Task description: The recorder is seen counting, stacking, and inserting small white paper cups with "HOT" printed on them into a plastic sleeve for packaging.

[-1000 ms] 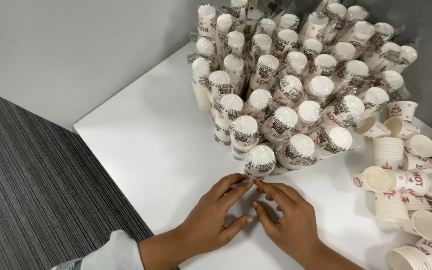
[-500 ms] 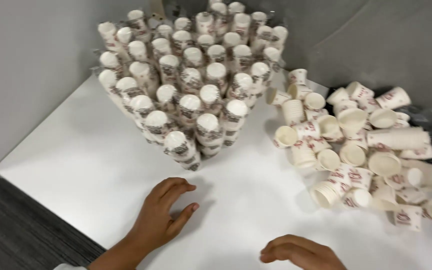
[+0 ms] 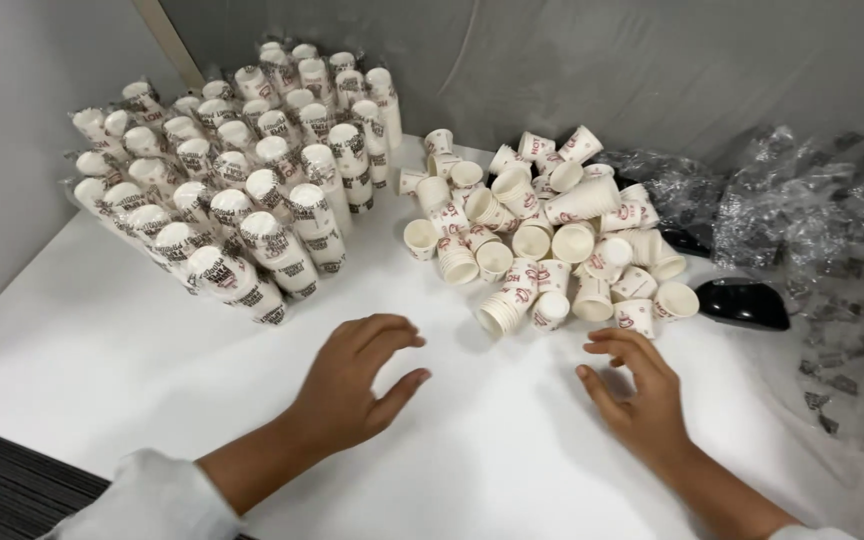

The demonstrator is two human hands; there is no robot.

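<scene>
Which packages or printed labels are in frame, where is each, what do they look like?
Wrapped cup stacks: far left on the white table, clear film sleeves, white cups with dark print.
Loose paper cups: centre, beyond the left hand and right hand, white with red print.
Empty clear wrappers: right, crumpled, dark print.
Black object: right of the cups, glossy; kind unclear.
No screens or signs.

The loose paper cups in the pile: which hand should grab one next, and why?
Probably the right hand: it rests open on the white table, its fingertips just short of the loose cups. The left hand, empty too, lies farther from them.
</scene>
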